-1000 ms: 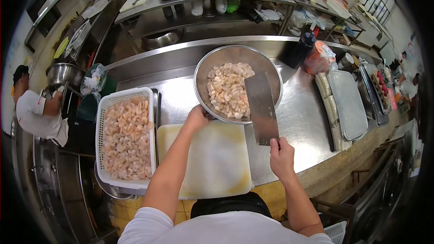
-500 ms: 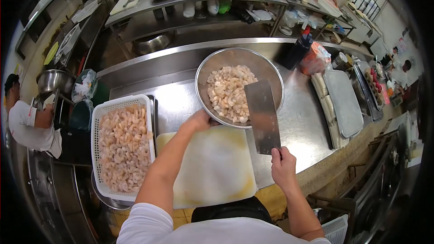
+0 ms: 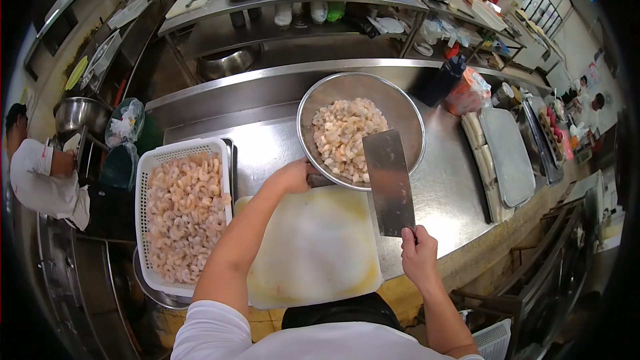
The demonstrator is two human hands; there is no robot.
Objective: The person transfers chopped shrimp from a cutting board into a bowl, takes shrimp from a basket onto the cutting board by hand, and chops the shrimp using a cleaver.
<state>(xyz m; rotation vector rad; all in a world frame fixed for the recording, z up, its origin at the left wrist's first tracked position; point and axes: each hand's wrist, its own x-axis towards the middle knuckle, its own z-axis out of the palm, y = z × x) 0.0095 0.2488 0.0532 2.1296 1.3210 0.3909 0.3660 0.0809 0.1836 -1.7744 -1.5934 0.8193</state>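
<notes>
My right hand (image 3: 420,253) is closed round the handle of a broad cleaver (image 3: 390,187), whose blade overlaps the lower right rim of a steel bowl (image 3: 413,103). Peeled shrimp (image 3: 347,133) are heaped in that bowl. Beside its lower left rim, my left hand (image 3: 291,177) is closed on something dark; the fingertips are partly hidden. A pale, yellow-stained cutting board (image 3: 313,247) lies below the bowl. To the left of the board, a white perforated basket (image 3: 143,220) holds more shrimp (image 3: 187,220).
Right of the bowl are a dark bottle (image 3: 443,80), an orange-and-white bag (image 3: 469,92) and a lidded tray (image 3: 508,157). A raised metal edge (image 3: 267,73) runs behind the worktop. A person (image 3: 47,177) is at the far left; others are in the background.
The bowl, my left hand and the cutting board sit slightly farther right in view. The cleaver has come a little lower, still in my right hand.
</notes>
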